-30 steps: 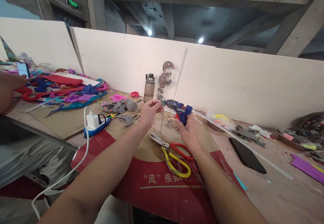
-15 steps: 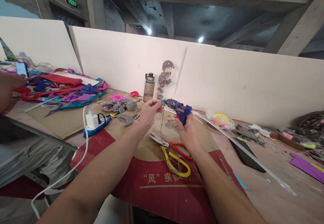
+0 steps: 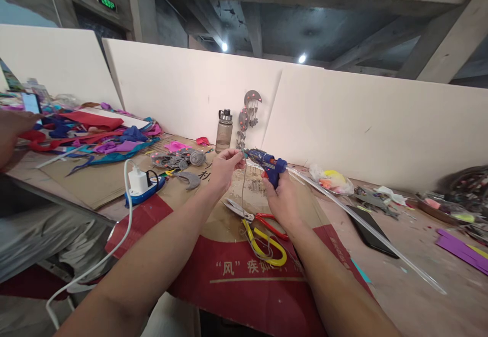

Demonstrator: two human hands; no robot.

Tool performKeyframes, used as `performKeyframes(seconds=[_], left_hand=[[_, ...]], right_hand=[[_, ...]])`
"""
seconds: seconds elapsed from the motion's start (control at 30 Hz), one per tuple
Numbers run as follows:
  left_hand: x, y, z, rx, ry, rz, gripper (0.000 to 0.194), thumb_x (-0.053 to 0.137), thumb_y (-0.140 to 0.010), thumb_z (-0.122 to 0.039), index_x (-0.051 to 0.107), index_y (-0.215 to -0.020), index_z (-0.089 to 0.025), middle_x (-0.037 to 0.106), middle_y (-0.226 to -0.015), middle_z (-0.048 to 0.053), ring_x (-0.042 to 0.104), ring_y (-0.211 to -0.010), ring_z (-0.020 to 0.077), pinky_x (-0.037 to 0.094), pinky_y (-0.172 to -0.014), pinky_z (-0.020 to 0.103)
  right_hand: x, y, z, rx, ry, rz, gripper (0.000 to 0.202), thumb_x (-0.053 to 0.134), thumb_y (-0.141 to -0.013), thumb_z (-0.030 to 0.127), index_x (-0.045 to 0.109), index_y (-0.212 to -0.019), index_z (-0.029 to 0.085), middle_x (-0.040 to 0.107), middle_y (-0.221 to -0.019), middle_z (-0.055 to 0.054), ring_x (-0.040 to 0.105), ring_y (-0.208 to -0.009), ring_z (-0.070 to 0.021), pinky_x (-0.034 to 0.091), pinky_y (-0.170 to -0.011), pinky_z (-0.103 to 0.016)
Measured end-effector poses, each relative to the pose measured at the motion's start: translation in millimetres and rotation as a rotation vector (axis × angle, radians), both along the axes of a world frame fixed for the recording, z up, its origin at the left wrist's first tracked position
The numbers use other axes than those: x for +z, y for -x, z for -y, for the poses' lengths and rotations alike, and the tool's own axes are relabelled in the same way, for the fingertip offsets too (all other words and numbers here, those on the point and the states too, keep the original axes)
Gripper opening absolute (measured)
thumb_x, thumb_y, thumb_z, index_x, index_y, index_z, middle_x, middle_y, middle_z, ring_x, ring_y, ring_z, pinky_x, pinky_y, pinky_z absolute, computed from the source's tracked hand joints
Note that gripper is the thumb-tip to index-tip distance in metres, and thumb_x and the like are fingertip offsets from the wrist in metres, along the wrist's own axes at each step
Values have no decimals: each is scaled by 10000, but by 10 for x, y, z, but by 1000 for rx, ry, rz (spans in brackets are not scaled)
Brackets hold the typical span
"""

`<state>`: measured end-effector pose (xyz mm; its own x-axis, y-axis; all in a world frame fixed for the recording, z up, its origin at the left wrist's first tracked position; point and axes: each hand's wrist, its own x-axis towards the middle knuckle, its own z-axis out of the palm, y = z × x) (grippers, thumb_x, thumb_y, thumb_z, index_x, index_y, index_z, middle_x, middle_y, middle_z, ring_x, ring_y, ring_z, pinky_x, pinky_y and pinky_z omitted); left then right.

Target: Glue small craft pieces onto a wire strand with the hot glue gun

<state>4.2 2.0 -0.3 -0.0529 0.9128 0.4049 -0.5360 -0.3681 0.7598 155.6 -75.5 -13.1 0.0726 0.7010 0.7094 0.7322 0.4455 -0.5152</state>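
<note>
My right hand (image 3: 284, 194) is wrapped round the handle of a blue glue gun (image 3: 269, 162), with a long clear glue stick (image 3: 366, 230) trailing from its back end. The fingers of my left hand (image 3: 226, 166) are pinched on a thin grey cord (image 3: 243, 187) at the gun's nozzle. The small piece at the pinch is too small to make out. Below, the cord hangs down to scissors (image 3: 267, 245) with one yellow and one red handle loop, lying on a red and brown cardboard sheet (image 3: 244, 291).
Behind my hands stand a water bottle (image 3: 224, 131) and a grey hanging ornament (image 3: 251, 108) against a white board (image 3: 171, 83). A blue power strip (image 3: 145, 192) with a white cable sits left. On the right lies a black phone (image 3: 371, 233). Another person's hand (image 3: 15, 128) is at far left.
Almost nothing differs. The glue gun and both hands stay in place, with only a very slight shift of the whole view.
</note>
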Motion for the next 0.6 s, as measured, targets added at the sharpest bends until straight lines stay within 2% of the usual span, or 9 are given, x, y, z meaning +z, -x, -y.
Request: performKeyframes(seconds=[0.17,0.6], left_hand=[[8,2,13,0,2,1,278,791,-582,-309,619,-711,-133,587,-622,-13,552,-543,85,454,-551,240],[11,1,15,-11,1,-4,271,787,-589,-300,615,-713,-131,579,-616,-17,546,-537,80,452,-543,234]], right_hand=[[2,2,0,-16,-16,-7,325,466,-866,331,511,-1158,194,669,-1069,-143,627,-977,-294,490,-835,-427],[28,14,9,1,29,-20,324,474,-852,336,503,-1142,196,672,-1022,-140,632,-925,-300,487,-815,-433]])
